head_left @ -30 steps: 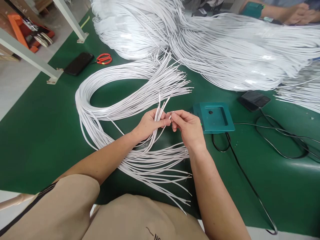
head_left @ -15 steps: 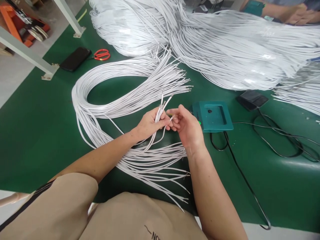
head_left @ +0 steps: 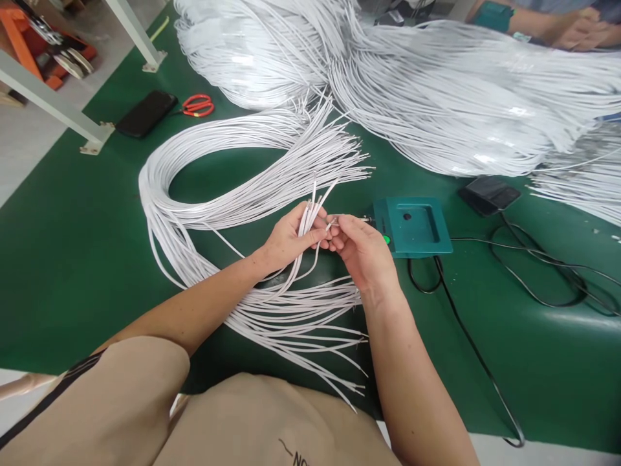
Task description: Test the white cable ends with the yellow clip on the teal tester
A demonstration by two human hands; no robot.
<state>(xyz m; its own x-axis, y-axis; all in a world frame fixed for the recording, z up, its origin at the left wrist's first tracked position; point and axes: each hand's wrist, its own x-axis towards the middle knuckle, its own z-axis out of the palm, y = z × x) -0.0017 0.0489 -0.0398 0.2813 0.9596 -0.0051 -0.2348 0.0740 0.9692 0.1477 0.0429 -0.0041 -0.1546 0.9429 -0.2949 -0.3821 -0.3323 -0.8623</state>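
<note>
My left hand (head_left: 294, 238) is closed around several white cables (head_left: 306, 223), their ends sticking up past the thumb. Between its thumb and fingers one cable bends toward my right hand (head_left: 361, 249). The fingertips of my right hand pinch the stripped end of that cable (head_left: 331, 225), where thin bare strands show. Just right of my right hand lies a teal device (head_left: 420, 246) with a lit green button and a metal shaft pointing left. A looped bundle of white cables (head_left: 150, 175) spreads over the table, its lower ends fanned out under my forearms.
Large heaps of white cable (head_left: 436, 90) fill the back. Red-handled scissors (head_left: 197, 105) and a black phone-like object (head_left: 147, 114) lie at back left, near metal posts (head_left: 53, 97). A black pedal-like box (head_left: 490, 194) with cords sits right. Another person's hands (head_left: 582, 29) show at top right.
My right hand's fingers have curled in and closed on the cable end, uncovering the device's metal shaft. My left hand stays nearly in place with the cables.
</note>
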